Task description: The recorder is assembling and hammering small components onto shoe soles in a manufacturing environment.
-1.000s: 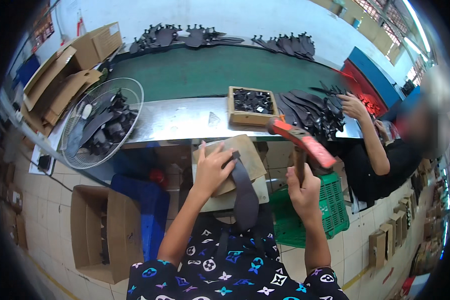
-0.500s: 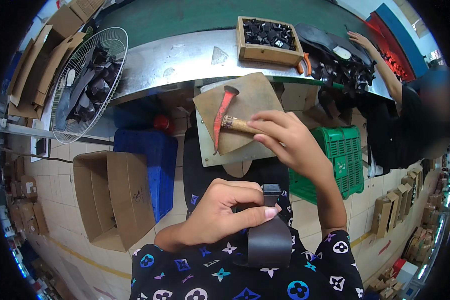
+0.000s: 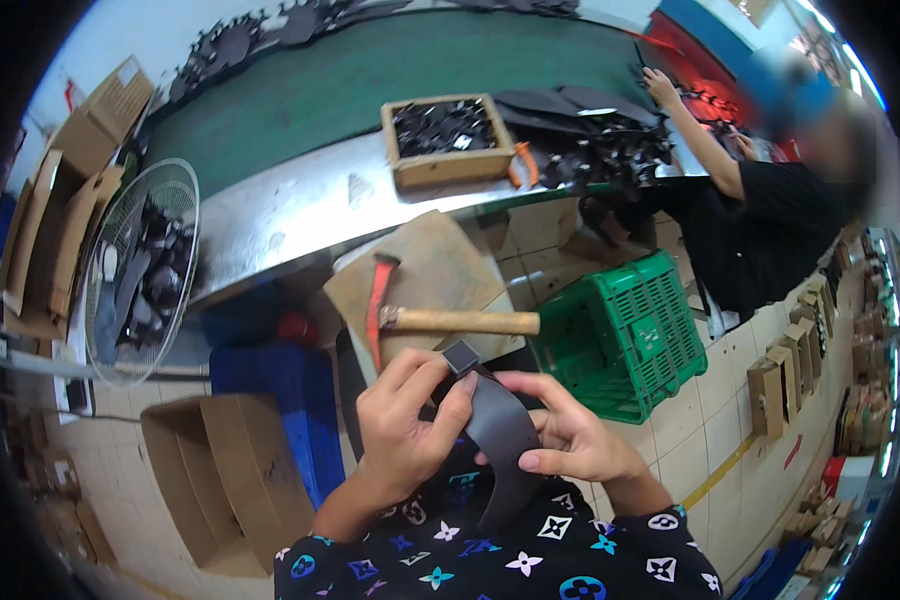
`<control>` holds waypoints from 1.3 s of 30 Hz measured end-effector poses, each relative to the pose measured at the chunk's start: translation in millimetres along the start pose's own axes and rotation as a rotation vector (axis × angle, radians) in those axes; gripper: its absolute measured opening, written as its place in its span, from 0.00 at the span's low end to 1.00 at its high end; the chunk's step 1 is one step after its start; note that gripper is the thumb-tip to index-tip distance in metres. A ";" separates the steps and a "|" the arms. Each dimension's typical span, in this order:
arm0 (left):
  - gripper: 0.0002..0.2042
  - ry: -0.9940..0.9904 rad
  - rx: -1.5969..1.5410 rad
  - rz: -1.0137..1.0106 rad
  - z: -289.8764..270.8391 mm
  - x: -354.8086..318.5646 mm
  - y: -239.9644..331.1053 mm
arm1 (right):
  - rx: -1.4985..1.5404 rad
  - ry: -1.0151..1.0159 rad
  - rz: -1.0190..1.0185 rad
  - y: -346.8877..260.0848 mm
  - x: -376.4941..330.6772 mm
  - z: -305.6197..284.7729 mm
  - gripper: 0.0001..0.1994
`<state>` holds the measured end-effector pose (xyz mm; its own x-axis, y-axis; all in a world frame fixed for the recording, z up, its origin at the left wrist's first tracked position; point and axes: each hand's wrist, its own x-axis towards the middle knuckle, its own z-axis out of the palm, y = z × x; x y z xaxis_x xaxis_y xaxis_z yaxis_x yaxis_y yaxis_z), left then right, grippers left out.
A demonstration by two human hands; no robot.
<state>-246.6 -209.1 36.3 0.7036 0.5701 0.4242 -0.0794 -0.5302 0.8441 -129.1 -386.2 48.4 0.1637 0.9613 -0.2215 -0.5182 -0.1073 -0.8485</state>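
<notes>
On the steel bench, wooden box [image 3: 448, 165] of black pieces [image 3: 440, 125]

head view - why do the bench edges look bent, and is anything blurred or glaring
Head view: fisheye bends the steel bench edge into an arc, with black corners at the rim. Head view: the nearby person's face is blurred out; the dark strap held by the left hand and right hand, and the hammer, stay sharp. Head view: pale glare streaks the bench top.
</notes>
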 end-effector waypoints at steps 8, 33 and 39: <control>0.20 -0.426 -0.067 0.016 61.5 25.4 3.5 | -0.017 0.947 -0.569 16.5 -66.2 -73.7 0.09; 0.08 -0.418 -0.369 -0.187 -16.1 28.5 -30.4 | -0.791 -0.088 -0.186 -5.3 26.6 -17.2 0.15; 0.14 -0.783 -1.037 -0.722 -17.5 7.7 -4.8 | -1.209 -0.124 -0.546 -71.4 46.4 -19.4 0.21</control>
<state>-253.1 -191.1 41.3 0.9743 -0.1436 -0.1733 0.2247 0.5777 0.7847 -68.2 -338.9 89.4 0.0006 0.9625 0.2714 0.6656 0.2022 -0.7184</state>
